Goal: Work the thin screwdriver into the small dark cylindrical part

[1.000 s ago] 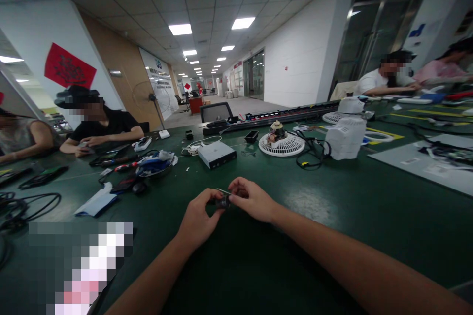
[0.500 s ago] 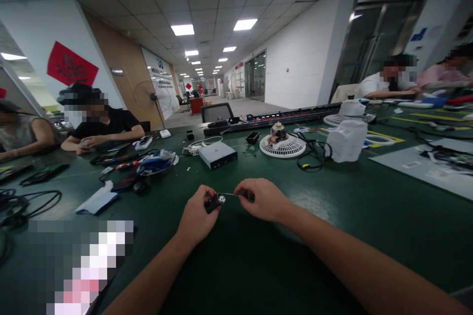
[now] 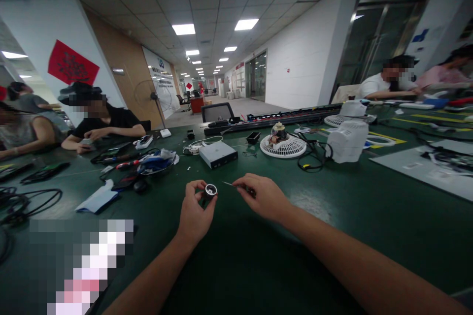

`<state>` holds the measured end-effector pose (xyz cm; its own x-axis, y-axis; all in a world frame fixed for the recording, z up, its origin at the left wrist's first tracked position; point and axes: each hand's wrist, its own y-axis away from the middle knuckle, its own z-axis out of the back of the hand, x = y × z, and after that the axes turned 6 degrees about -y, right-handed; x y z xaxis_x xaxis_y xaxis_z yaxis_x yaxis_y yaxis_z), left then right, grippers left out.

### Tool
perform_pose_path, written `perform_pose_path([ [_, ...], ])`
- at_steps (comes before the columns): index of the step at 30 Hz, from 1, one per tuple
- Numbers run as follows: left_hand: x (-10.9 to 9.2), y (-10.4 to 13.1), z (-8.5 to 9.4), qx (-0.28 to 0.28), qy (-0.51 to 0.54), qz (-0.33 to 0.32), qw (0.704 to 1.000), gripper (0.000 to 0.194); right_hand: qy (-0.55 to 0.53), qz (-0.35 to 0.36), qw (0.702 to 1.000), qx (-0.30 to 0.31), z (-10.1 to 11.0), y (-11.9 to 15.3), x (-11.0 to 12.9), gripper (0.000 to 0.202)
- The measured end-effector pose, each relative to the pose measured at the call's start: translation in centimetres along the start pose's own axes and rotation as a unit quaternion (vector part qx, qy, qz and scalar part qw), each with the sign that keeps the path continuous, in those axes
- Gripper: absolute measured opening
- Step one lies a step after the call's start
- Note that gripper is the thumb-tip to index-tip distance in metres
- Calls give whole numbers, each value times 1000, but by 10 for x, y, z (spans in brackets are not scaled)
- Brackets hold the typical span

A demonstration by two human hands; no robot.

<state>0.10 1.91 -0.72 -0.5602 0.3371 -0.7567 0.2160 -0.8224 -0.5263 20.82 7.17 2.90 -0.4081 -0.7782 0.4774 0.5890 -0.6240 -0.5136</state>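
In my left hand (image 3: 195, 211) is a small black cylindrical part (image 3: 210, 191), its round open end with a pale rim facing up toward me. The fingers and thumb wrap its sides. My right hand (image 3: 264, 197) grips a thin screwdriver (image 3: 229, 184) with its slim metal shaft pointing left at the cylinder. A short gap separates the tip from the part. Fingers mostly hide the screwdriver's handle. Beyond both hands lies a grey box-shaped drive (image 3: 218, 155) on the green table (image 3: 236, 266).
Farther back stand a white round fan grille with a motor (image 3: 283, 147), a small black tray (image 3: 253, 138) and a white plastic housing (image 3: 347, 141). A blue cloth bundle (image 3: 157, 162) and a light blue sheet (image 3: 98, 199) lie left. People sit at both sides.
My left hand has turned the black cylinder so its open end faces up. The screwdriver tip has drawn away from it, and my right hand has risen slightly.
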Motion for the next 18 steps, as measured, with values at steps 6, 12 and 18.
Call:
perform_pose_path([
  [6, -5, 1, 5, 89, -85, -72, 990, 23, 56, 69, 994, 68, 0, 0, -3, 27],
  [12, -6, 1, 6, 143, -102, -81, 981, 23, 81, 54, 992, 84, 2, 2, -2, 25],
  [18, -3, -1, 10, 163, -126, -75, 976, 23, 76, 19, 992, 97, 1, 2, 0, 24],
])
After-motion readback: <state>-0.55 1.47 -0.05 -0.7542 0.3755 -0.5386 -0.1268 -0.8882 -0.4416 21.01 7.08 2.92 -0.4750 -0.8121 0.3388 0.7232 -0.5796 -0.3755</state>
